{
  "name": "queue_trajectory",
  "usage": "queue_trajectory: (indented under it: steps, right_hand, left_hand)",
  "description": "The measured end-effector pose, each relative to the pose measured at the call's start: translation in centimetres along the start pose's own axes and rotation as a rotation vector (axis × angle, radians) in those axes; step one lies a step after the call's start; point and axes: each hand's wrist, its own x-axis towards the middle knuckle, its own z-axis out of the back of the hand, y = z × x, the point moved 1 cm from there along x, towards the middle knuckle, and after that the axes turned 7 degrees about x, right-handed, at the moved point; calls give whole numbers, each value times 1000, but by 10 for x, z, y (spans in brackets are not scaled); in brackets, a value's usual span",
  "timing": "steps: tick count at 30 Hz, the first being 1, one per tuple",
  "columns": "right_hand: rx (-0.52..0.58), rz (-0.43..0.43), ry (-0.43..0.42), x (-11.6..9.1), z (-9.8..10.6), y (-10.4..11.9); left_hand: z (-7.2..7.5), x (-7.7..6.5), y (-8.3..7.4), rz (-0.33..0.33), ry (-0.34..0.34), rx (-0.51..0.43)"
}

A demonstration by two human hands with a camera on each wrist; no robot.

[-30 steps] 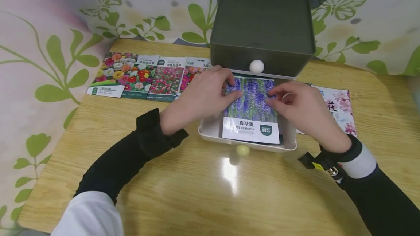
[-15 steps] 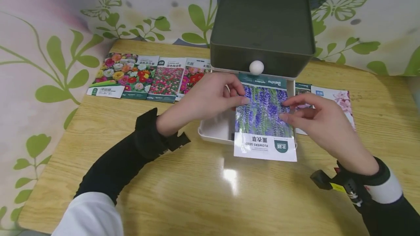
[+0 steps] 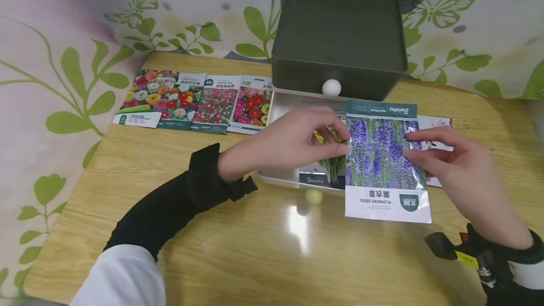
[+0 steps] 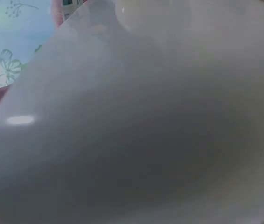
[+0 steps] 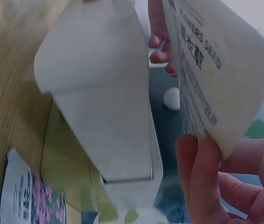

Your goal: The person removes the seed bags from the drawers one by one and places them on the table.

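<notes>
A lavender seed packet [image 3: 382, 155] with purple flower spikes is held up at the right part of the pulled-out white drawer [image 3: 278, 177]. My left hand [image 3: 293, 138] pinches its left edge, thumb on the printed front. At the opposite edge my right hand [image 3: 463, 169] pinches it between thumb and fingers. From the right wrist view, the packet [image 5: 220, 70] stands tilted above the right fingers [image 5: 206, 168]. Inside the drawer lies another Beishu packet [image 3: 319, 170] with green stems, partly covered by the left hand. A pale blurred surface fills most of the left wrist view.
Behind the drawer stands a dark grey box [image 3: 340, 32] with a white round knob [image 3: 331, 88]. The drawer bears a yellowish knob [image 3: 314, 196]. To the left, several flower seed packets [image 3: 214, 103] overlap in a row. Another packet [image 3: 437, 144] lies right, partly hidden.
Both hands have moved right and slightly toward the person, carrying the lavender seed packet from over the drawer to its right side. The packet lying in the drawer has come into view.
</notes>
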Motion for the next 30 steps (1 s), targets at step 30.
queue_trajectory:
  steps: [30]
  right_hand:
    - [255,-113,-299,27,67,-107]
  left_hand:
    - [-6,-8,13,-53,211,109]
